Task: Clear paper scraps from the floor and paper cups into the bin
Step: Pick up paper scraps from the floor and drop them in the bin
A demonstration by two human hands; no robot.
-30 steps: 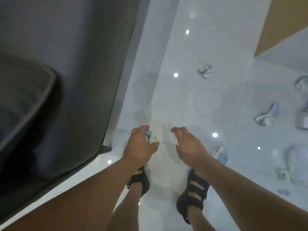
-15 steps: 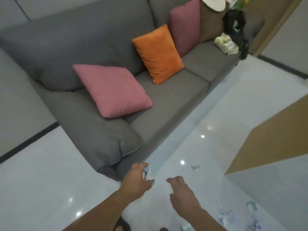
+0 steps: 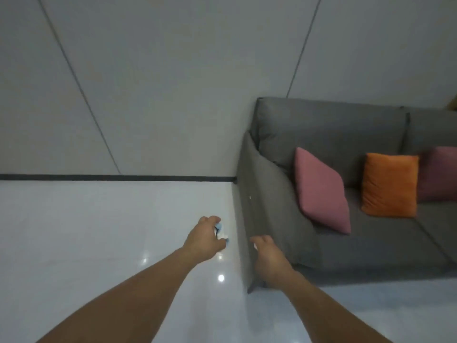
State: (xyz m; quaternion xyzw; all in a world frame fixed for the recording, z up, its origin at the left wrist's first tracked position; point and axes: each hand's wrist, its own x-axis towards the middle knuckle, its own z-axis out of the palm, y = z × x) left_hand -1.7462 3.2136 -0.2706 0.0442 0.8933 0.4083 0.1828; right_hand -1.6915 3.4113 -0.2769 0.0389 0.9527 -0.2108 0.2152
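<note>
Head view looks across the pale floor (image 3: 99, 231) to where it meets the wall (image 3: 173, 82), with the end of a grey sofa (image 3: 262, 194) at the right. Both arms reach forward above the floor near the sofa's corner.

The left hand (image 3: 206, 237) is curled round a crumpled white-and-blue scrap (image 3: 219, 230), which pokes out past the fingers on the sofa side and is held off the floor. The right hand (image 3: 268, 256) is seen from the back in front of the sofa's end, its fingers bent under. A sliver of white shows at its thumb edge; it may be a second scrap, but it is too small to say, so whether this hand holds anything cannot be told.

As for progress, at least one scrap is picked up and in hand but not yet binned. Neither the bin nor any cups appear in this view, so nothing here shows how much has gone in or where the bin stands. What seems left is to carry this handful to the bin, drop it, and then deal with whatever scraps and cups lie outside the view. A pink cushion (image 3: 321, 191) and an orange one sit on the sofa, apart from the work.
</note>
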